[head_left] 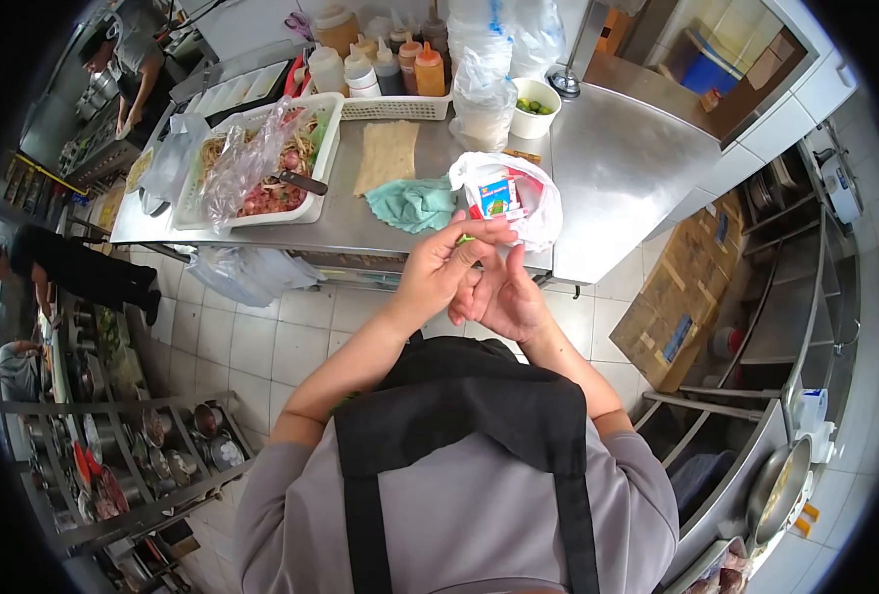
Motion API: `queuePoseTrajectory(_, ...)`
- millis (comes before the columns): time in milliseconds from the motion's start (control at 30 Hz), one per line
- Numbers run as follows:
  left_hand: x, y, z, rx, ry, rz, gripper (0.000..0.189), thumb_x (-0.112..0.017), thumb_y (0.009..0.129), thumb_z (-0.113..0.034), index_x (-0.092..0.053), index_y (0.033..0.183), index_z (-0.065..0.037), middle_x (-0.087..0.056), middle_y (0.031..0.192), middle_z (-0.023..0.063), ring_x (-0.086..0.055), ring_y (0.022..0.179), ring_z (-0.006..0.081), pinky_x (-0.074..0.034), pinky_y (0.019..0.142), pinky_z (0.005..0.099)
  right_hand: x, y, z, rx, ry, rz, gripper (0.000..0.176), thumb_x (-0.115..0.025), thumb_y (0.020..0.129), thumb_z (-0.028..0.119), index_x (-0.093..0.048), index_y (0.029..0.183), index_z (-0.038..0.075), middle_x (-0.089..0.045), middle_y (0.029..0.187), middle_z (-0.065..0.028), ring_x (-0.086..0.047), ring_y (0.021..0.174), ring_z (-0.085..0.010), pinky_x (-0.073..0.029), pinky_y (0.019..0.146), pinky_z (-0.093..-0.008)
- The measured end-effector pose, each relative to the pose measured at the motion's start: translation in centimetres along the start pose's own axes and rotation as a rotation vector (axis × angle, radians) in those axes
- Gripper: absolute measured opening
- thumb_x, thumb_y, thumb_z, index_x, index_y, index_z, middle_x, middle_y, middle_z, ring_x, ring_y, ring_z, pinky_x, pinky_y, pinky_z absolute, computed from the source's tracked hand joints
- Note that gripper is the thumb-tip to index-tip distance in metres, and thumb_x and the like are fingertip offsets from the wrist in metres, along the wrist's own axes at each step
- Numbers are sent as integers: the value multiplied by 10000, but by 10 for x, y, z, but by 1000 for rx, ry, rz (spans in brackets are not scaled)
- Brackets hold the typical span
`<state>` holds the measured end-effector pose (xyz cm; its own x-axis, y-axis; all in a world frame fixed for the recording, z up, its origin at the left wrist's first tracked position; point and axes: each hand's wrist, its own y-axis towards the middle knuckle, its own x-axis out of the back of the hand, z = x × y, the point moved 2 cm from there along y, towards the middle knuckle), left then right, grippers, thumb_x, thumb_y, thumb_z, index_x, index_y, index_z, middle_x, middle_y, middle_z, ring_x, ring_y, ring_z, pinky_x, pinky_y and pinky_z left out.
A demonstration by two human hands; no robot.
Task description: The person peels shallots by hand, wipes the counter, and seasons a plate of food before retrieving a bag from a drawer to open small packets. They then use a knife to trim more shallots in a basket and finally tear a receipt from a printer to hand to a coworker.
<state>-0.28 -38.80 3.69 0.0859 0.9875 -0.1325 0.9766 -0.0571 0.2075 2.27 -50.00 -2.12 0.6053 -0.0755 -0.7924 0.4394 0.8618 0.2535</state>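
My left hand [441,269] is raised in front of the counter edge, its thumb and fingers closed around a small green piece [465,239] that is mostly hidden. Beside it, my right hand [511,303] is half-curled with the palm showing and nothing visible in it; the two hands touch or overlap. Just beyond them sits an open white plastic bag [540,220] with a blue and red packet [499,197] inside. A crumpled teal cloth [412,205] lies left of the bag, in front of a flat tan cloth [387,156].
On the steel counter [613,148], a white tray [327,148] holds red onions, a plastic bag and a knife [302,182]. Sauce bottles [429,69], stacked plastic tubs [483,99] and a bowl [532,123] of green fruit stand behind. Co-workers [147,74] are at left; a cardboard sheet [677,297] is at right.
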Motion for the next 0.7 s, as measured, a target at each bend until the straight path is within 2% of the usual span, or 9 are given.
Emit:
queuePoseTrajectory(167, -4, 1, -5, -216, 207, 36, 195, -409, 937, -158, -533, 984, -15, -650, 956, 107, -561, 1052, 195, -111, 1091, 432, -5, 1, -9, 18, 50, 58, 635, -247, 841, 658, -256, 1350, 278, -535, 663, -71, -504, 542, -152, -450, 654, -368)
queuePoseTrajectory(267, -11, 1, -8, -292, 225, -3, 287, -446, 927, -198, -497, 1118, 9, -644, 956, 115, -514, 1121, 224, -162, 1078, 439, -9, -1, -11, 57, 166, 144, 709, -262, 842, 646, -221, 1381, 188, -519, 587, -84, -473, 454, -150, -452, 631, -343)
queuePoseTrajectory(433, -11, 9, -9, -140, -507, 37, 784, -371, 864, -586, -274, 1349, 23, -622, 1016, 114, -489, 1132, 305, -286, 1029, 425, -15, 1, -16, -58, 230, 178, 748, -224, 823, 684, -110, 1412, 238, -539, 583, -108, -448, 391, -131, -460, 568, -335)
queuePoseTrajectory(467, -10, 11, -7, 28, -649, -239, 822, -262, 840, -666, -378, 1290, 12, -618, 750, 42, -611, 803, 184, -408, 920, 352, -14, 1, -17, -58, 233, 178, 748, -224, 823, 684, -110, 1412, 238, -539, 583, -108, -448, 391, -131, -460, 568, -335)
queuePoseTrajectory(500, -2, 11, 0, 29, -649, -242, 822, -262, 840, -666, -378, 1290, 12, -618, 750, 42, -611, 803, 184, -408, 920, 352, -12, 0, -19, -79, 59, 128, 703, -247, 855, 634, -153, 1407, 208, -549, 587, -110, -437, 386, -121, -432, 520, -298)
queuePoseTrajectory(567, 18, 10, 20, 39, -882, -28, 770, -249, 853, -651, -471, 1203, -2, -429, 485, -47, -439, 425, 61, -484, 738, 275, -6, -2, -18, -119, -292, 26, 615, -295, 918, 533, -240, 1396, 150, -569, 595, -115, -416, 375, -101, -376, 423, -224)
queuePoseTrajectory(600, 12, 9, 15, 137, -655, -279, 726, -240, 866, -635, -531, 1115, -19, -190, 402, -83, -156, 307, 38, -479, 590, 229, -1, -3, -15, -157, -580, -114, 490, -432, 935, 361, -348, 1353, 121, -553, 559, -65, -414, 382, -70, -337, 389, -206)
queuePoseTrajectory(633, 20, 9, 23, 137, -654, -280, 726, -240, 866, -635, -531, 1115, -19, -190, 402, -83, -156, 307, 38, -479, 590, 229, -1, -3, -17, -157, -579, -113, 490, -432, 935, 361, -348, 1353, 121, -553, 559, -65, -414, 382, -70, -337, 389, -206)
queuePoseTrajectory(700, 34, 10, 43, 45, -974, 159, 784, -224, 852, -660, -478, 1192, -1, -476, 519, -26, -437, 432, 69, -489, 739, 283, -5, -4, -18, 77, -1022, -169, 429, -521, 905, 190, -416, 1311, 101, -552, 555, -28, -433, 416, -52, -347, 411, -191)
